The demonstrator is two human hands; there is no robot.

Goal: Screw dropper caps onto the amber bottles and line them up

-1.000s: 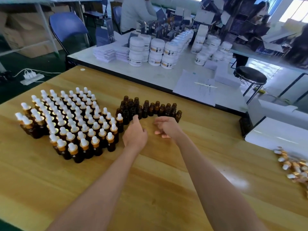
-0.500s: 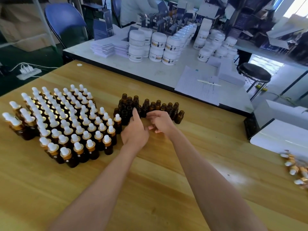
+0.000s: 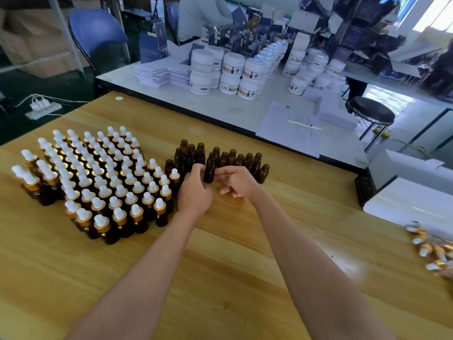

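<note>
Several capped amber bottles (image 3: pixel 105 177) with white dropper bulbs and gold collars stand in rows on the left of the wooden table (image 3: pixel 220 266). To their right is a cluster of uncapped amber bottles (image 3: pixel 235 158). One uncapped bottle (image 3: pixel 209 173) stands at the cluster's front, between my hands. My left hand (image 3: pixel 195 192) curls its fingers against the bottle's left side. My right hand (image 3: pixel 239 181) pinches its right side with thumb and forefinger. Loose dropper caps (image 3: pixel 431 249) lie in a heap at the table's right edge.
Behind the wooden table stands a grey table (image 3: pixel 220 106) with white jars (image 3: pixel 230 72), paper stacks (image 3: pixel 161 74) and a lined sheet with a pen (image 3: pixel 291 128). A black stool (image 3: pixel 371 111), white boxes (image 3: pixel 411 192) and a blue chair (image 3: pixel 98 33) stand around. A person works at the far end.
Both hands have moved forward to the uncapped cluster and closed round one bottle at its front. The view has tilted down slightly.
</note>
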